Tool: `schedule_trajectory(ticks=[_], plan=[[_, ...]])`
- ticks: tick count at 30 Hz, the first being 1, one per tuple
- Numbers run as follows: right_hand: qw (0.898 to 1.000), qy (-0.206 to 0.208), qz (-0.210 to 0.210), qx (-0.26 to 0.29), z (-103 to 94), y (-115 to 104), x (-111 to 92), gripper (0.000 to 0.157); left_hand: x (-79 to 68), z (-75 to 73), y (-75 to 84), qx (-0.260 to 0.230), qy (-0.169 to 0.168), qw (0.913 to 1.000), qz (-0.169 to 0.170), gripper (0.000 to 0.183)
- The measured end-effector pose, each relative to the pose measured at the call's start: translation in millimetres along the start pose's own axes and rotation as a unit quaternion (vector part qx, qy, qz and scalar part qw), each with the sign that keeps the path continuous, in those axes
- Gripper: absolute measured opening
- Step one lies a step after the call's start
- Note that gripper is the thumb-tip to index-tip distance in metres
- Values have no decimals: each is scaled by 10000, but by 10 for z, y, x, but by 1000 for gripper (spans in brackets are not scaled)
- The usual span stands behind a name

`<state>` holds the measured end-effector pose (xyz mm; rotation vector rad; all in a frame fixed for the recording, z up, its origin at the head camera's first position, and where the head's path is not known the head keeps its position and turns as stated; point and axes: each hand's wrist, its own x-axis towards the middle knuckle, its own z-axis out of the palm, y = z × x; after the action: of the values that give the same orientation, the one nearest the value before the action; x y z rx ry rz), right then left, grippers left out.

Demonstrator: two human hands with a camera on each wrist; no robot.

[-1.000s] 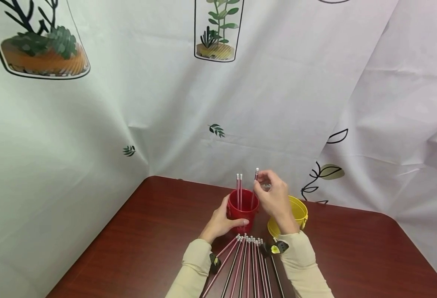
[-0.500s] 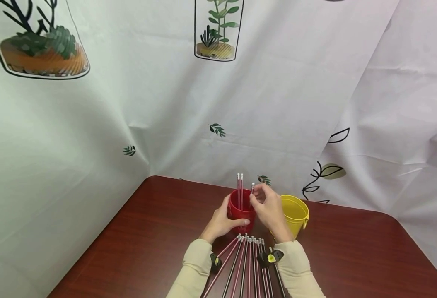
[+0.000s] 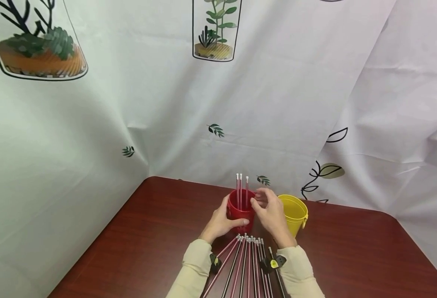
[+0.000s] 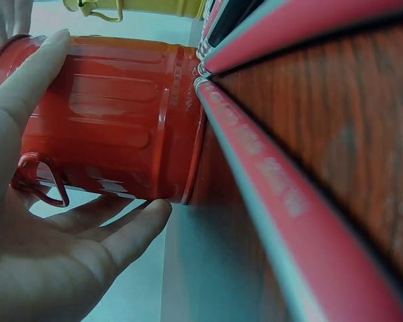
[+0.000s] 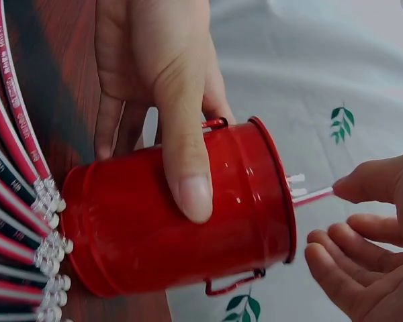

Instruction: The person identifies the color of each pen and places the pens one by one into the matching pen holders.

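My left hand (image 3: 221, 221) holds a small red metal bucket (image 3: 242, 219), thumb across its front and fingers round its far side, as the left wrist view also shows. Three red pencils (image 3: 247, 192) with white erasers stand upright in it, two together at the left and one nearer the right. At the bucket's right rim is my right hand (image 3: 274, 213), its fingers loosely bent and nothing between them in the head view. From the right wrist camera, its thumb (image 5: 369, 181) overlaps the end of a pencil sticking out of the bucket.
Several red and black pencils (image 3: 242, 265) lie fanned out on the brown table (image 3: 136, 248), eraser ends close to the red bucket's base. A yellow bucket (image 3: 294, 209) stands just right of my right hand. White printed cloth (image 3: 173, 103) hangs behind the table.
My right hand has lowered a pencil into the red bucket and let it go; that pencil now leans closer to the other two. The left hand has kept its hold on the bucket.
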<state>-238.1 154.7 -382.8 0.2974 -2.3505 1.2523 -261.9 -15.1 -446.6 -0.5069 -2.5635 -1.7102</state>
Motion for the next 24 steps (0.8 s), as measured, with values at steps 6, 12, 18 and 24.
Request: schedule_trajectory(ticks=[6, 12, 18, 24], plan=[[9967, -542, 225, -567, -162, 81, -234, 19, 13, 16, 15, 21, 1, 10000, -35, 93], [9812, -1503, 724, -965, -285, 154, -460, 10, 43, 8, 21, -25, -16, 9998, -180, 93], [9734, -1696, 1008, -1166, -288, 253, -537, 11, 65, 27, 17, -63, -40, 9998, -171, 93], [9696, -1910, 1016, -1146, -193, 360, -599, 11, 31, 30, -11, -42, 11, 9996, -291, 94]])
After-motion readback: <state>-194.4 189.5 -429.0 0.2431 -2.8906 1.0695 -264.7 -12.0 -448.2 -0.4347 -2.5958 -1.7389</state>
